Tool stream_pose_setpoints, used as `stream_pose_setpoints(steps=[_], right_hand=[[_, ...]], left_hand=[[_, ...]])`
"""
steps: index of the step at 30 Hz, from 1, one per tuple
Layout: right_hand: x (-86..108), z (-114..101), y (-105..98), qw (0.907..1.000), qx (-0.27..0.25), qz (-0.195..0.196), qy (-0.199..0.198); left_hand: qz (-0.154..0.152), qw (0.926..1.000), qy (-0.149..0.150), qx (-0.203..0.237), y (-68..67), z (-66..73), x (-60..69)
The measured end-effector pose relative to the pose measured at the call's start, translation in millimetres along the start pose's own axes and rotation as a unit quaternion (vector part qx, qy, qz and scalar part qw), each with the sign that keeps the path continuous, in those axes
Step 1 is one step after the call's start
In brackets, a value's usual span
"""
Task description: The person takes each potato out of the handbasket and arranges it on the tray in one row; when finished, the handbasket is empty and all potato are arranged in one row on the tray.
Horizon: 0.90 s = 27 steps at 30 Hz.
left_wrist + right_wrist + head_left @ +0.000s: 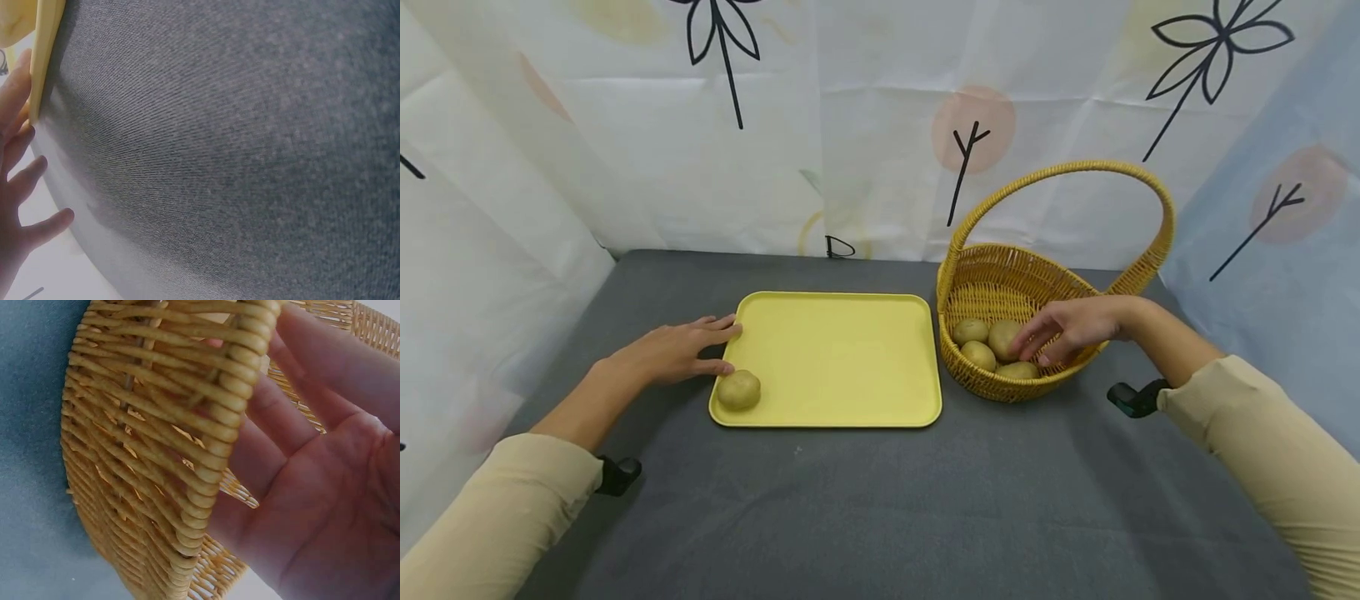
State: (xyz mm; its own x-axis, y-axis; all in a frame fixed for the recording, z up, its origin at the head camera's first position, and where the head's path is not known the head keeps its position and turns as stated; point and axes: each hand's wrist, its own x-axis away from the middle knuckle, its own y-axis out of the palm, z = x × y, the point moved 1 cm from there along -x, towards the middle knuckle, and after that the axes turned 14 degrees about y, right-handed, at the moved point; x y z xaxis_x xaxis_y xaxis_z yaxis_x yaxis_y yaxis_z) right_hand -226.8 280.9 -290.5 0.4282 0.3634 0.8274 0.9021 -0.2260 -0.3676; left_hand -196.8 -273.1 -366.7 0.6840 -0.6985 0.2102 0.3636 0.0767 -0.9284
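A yellow tray (842, 358) lies flat on the table, with one potato (739, 390) at its near left corner. My left hand (681, 350) rests at the tray's left edge, fingers spread and the thumb just behind that potato. In the left wrist view, the fingers (25, 181) of this hand are apart beside the tray's rim (45, 56). To the right stands a wicker basket (973, 385) holding several potatoes (977, 355). My right hand (1067, 329) reaches over the basket's right side, loosely bent fingers beside the potatoes; whether the fingertips touch one is unclear.
The basket's tall arched handle (1075, 167) rises over its opening, just behind the right hand. A dark grey cloth (865, 508) covers the table. Printed curtains (880, 167) hang at the back and both sides.
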Motion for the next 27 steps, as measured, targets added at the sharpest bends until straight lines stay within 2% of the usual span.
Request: stream_pose_setpoints(steps=[5,15,23,27], right_hand=[[-4.5,-0.7,-1.3,0.9999,0.01,-0.012,0.007],[-15.3,-9.5,0.3,0.996,0.065,-0.042,0.044],[-21.7,-18.2,1.7,0.9937,0.086,-0.055,0.047],[-23.1,-20.5,2.4,0.9926,0.107,-0.048,0.031]], left_hand=[[0.0,1.0,-0.002,0.002,-1.8,0.7,-0.5],[-0.003,1.0,-0.005,0.004,-2.6,2.2,0.3],[-0.008,0.9999,-0.01,0.004,-0.8,0.4,-1.3],[-0.009,0.9999,-0.014,0.004,-0.9,-0.4,-0.8]])
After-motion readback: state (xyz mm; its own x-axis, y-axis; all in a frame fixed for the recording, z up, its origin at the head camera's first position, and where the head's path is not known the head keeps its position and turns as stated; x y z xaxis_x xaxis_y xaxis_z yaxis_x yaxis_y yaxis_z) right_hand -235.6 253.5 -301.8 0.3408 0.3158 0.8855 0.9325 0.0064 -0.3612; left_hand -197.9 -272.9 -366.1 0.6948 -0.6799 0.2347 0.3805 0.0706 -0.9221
